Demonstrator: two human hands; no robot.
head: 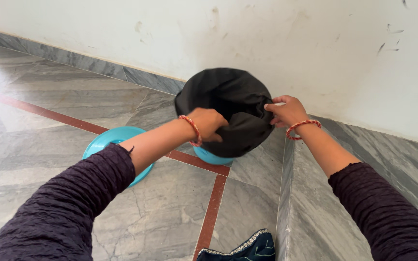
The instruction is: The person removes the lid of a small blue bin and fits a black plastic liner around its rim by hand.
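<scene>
A black bag [228,104] is stretched over a blue bin [211,157] on the grey floor [170,212] by the wall. The left hand [209,123] and right hand [286,111] each pinch the bag's edge tight. A blue lid [110,140] lies just beside it. The bag looks half fitted; its edge needs pulling down evenly.
</scene>
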